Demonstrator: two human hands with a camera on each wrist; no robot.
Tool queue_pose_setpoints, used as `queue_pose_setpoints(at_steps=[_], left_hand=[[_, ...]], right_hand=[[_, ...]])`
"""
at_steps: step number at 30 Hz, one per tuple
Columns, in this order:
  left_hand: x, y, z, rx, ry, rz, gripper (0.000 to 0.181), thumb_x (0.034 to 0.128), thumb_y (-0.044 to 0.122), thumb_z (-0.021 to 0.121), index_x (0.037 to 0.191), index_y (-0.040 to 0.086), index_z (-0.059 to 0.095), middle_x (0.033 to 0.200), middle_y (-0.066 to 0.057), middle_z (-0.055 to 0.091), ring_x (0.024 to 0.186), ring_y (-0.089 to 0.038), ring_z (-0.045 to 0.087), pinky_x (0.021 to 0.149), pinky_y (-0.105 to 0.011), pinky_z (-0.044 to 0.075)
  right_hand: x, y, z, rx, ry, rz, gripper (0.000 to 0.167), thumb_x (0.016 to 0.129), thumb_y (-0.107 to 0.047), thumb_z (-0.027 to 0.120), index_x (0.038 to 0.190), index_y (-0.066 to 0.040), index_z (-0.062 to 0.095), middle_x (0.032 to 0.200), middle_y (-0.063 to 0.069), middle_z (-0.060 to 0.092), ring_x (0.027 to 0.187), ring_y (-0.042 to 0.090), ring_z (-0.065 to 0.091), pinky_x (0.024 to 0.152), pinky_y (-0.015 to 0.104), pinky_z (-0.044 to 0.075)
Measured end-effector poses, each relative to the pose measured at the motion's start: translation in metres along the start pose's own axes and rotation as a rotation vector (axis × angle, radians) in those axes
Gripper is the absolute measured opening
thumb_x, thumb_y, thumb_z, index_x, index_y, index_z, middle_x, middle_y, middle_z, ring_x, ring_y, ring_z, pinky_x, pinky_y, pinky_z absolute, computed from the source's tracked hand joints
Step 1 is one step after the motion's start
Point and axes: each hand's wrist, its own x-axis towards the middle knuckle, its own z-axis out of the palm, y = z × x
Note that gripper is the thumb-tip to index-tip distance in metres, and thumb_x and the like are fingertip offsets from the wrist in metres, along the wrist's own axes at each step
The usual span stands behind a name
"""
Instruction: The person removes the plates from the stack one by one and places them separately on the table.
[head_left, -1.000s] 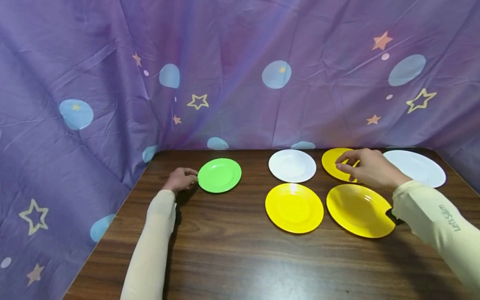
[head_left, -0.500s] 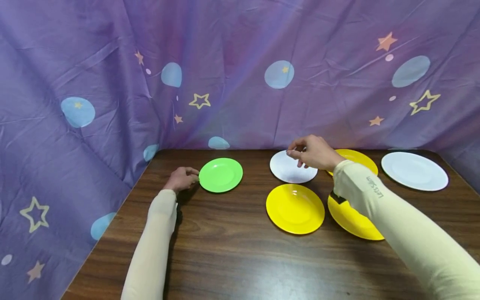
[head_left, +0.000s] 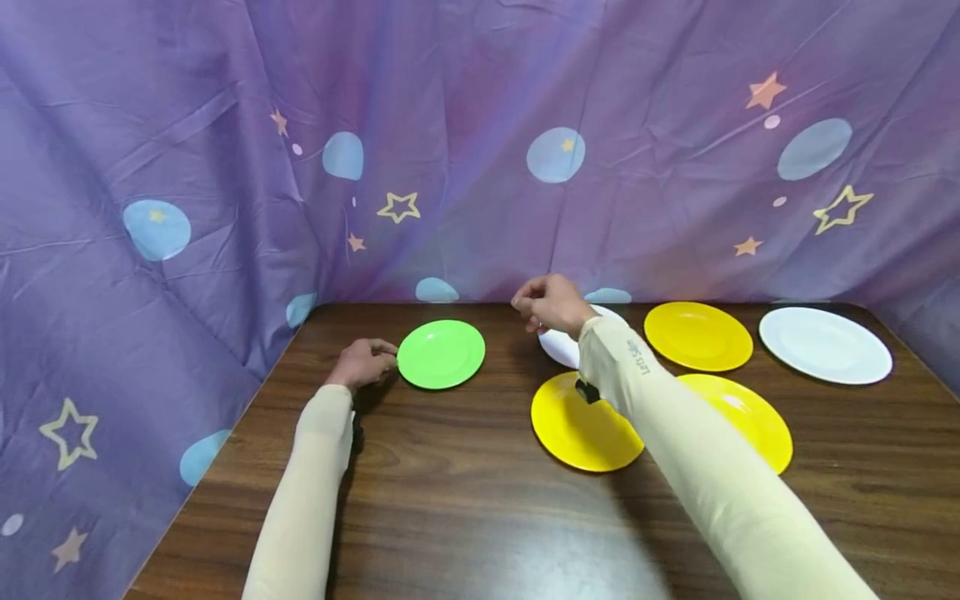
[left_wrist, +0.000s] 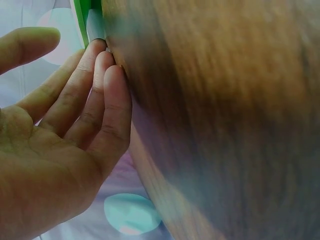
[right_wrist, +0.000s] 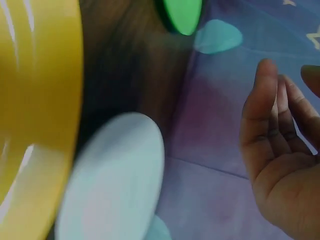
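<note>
A green plate [head_left: 441, 354] lies on the left of the brown wooden table. My left hand [head_left: 363, 364] rests at its left rim. In the left wrist view the fingertips [left_wrist: 102, 57] reach the tabletop beside the green plate's edge [left_wrist: 80, 20], and the thumb stands apart from them. My right hand [head_left: 551, 303] hovers over the table's back edge, between the green plate and a white plate [head_left: 558, 346], with fingers loosely bent and nothing held. That white plate is partly hidden by the right hand and sleeve.
Two yellow plates, one partly under the right sleeve [head_left: 585, 429] and one beyond it [head_left: 761, 421], lie nearer the front. Behind are another yellow plate [head_left: 697, 336] and a white plate [head_left: 825, 345]. A purple curtain [head_left: 465, 150] hangs behind the table [head_left: 465, 517].
My right hand has swept left through the air, from above the back yellow plate, past the white plate, towards the green one. The left hand and all the plates have stayed put.
</note>
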Motion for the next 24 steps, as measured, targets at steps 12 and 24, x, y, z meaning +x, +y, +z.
queue_pose_setpoints(at_steps=[12, 24], left_hand=[[0.0, 0.001, -0.001, 0.006, 0.015, 0.011, 0.035, 0.0963, 0.015, 0.056, 0.127, 0.001, 0.065, 0.09, -0.01, 0.067, 0.069, -0.012, 0.056, 0.063, -0.025, 0.047], [-0.005, 0.001, -0.001, 0.027, 0.01, 0.007, 0.037, 0.097, 0.018, 0.058, 0.13, 0.003, 0.065, 0.078, -0.006, 0.063, 0.063, -0.013, 0.05, 0.063, -0.028, 0.044]], right_hand=[[0.02, 0.011, 0.059, 0.108, 0.094, 0.133, 0.02, 0.094, -0.013, 0.061, 0.104, 0.002, 0.07, 0.093, 0.02, 0.07, 0.058, 0.011, 0.061, 0.058, 0.026, 0.057], [0.017, 0.011, 0.099, 0.078, 0.046, 0.224, 0.027, 0.095, -0.014, 0.061, 0.117, -0.001, 0.068, 0.127, 0.017, 0.065, 0.097, 0.023, 0.066, 0.084, 0.033, 0.06]])
